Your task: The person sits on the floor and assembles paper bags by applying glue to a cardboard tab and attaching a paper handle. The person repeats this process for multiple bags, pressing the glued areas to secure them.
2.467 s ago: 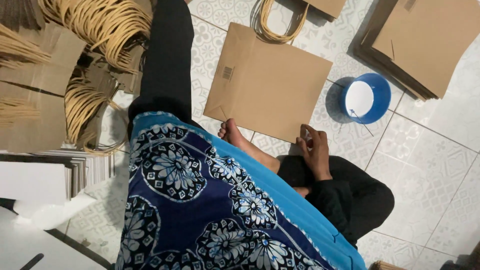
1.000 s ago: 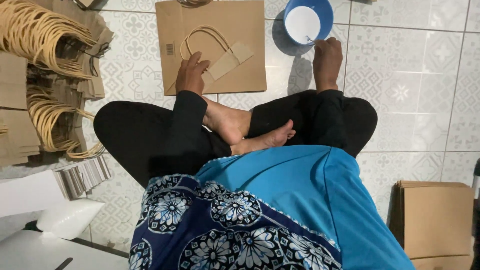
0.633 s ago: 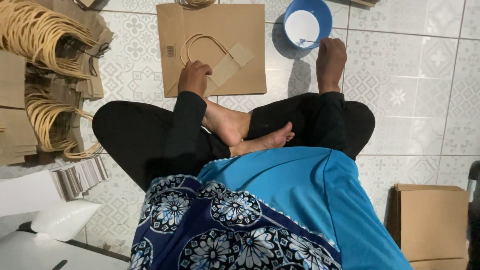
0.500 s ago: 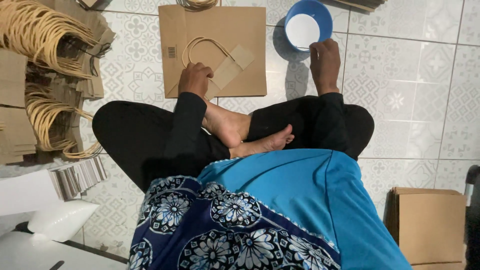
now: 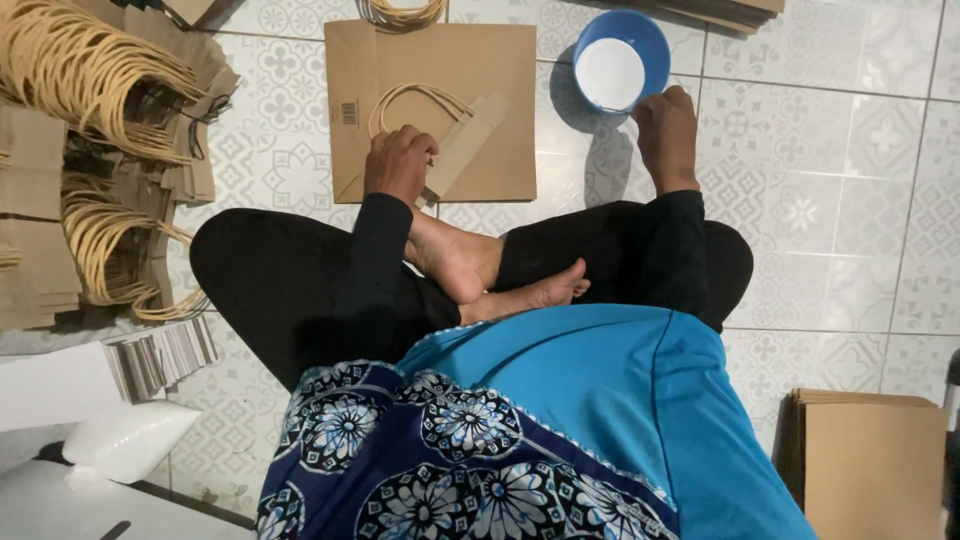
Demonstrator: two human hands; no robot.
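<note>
Left hand (image 5: 398,163) is curled shut on the rope handle strip (image 5: 455,130), pinning it to the flat brown paper bag (image 5: 430,110) at top centre. I'd keep that strip square while pressing. Right hand (image 5: 667,128) reaches the blue bowl (image 5: 620,70); can't tell its fingers. The bag has a small barcode label (image 5: 348,112) near its left edge.

Bowl (image 5: 620,70) right of bag (image 5: 500,60) — adjacent
</note>
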